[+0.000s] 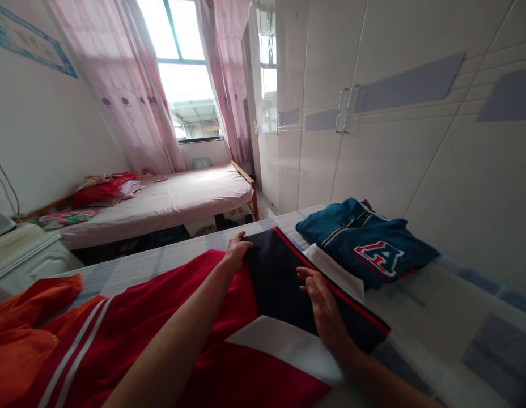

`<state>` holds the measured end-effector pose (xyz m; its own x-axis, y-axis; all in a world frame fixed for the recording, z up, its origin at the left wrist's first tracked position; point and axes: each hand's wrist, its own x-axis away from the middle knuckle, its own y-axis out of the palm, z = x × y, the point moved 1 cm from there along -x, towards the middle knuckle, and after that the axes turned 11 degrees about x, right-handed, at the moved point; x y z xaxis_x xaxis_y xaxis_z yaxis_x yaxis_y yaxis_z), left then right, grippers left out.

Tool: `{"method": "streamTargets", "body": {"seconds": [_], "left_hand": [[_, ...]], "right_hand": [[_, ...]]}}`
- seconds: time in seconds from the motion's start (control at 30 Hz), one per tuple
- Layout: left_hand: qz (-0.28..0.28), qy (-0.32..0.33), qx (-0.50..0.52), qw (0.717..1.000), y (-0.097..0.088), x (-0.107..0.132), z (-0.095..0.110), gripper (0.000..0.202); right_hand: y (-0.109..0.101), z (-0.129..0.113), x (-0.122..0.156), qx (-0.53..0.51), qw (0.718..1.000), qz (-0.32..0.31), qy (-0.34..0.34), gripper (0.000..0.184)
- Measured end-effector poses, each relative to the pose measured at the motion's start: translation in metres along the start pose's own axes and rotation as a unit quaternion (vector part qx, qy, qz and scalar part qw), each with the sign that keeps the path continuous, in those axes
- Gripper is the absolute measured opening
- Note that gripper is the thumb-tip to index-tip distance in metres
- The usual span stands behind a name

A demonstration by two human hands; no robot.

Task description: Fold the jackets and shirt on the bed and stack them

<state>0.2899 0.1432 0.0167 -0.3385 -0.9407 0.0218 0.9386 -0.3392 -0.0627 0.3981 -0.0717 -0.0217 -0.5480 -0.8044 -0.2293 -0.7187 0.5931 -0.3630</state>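
A red garment (161,294) with navy and white panels is spread over the bed in front of me. Two white stripes cross it at the left, and a red line runs along its navy edge. At the far corner of the navy panel, the fingers of my left hand (237,250) are closed on the cloth. My right hand (322,303) is over the navy panel, fingers stretched out and slightly apart, holding nothing. Whether it touches the cloth, I cannot tell. Beyond it, a folded teal garment (352,232) with a letter A lies beside a white piece of cloth (337,272).
Orange cloth (29,317) lies at the near left. A second bed (190,190) with heaped red cloth (104,190) stands below the window. White wardrobe doors (386,153) line the right side. A white appliance or cabinet (33,258) stands at the left.
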Motion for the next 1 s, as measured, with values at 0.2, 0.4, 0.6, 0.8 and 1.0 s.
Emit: {"method": "streamTargets", "body": {"seconds": [0.2, 0.4, 0.6, 0.8, 1.0], "left_hand": [[-0.047, 0.082, 0.172, 0.98, -0.031, 0.061, 0.056, 0.072], [-0.135, 0.023, 0.19, 0.972, -0.125, 0.157, 0.036, 0.074], [-0.043, -0.032, -0.021, 0.998, -0.175, 0.208, 0.001, 0.057], [-0.089, 0.215, -0.296, 0.926, -0.121, 0.236, 0.022, 0.044], [-0.056, 0.212, -0.458, 0.861, -0.057, 0.217, 0.01, 0.078]], "right_hand": [[-0.009, -0.005, -0.002, -0.075, 0.997, 0.011, 0.021, 0.045], [-0.011, -0.007, 0.004, -0.104, 0.99, -0.079, 0.049, 0.057], [-0.011, -0.003, 0.007, -0.117, 0.961, -0.18, 0.175, 0.05], [-0.01, -0.003, 0.005, -0.109, 0.953, -0.192, 0.21, 0.024], [-0.018, -0.014, 0.013, -0.142, 0.944, -0.212, 0.211, 0.017]]}}
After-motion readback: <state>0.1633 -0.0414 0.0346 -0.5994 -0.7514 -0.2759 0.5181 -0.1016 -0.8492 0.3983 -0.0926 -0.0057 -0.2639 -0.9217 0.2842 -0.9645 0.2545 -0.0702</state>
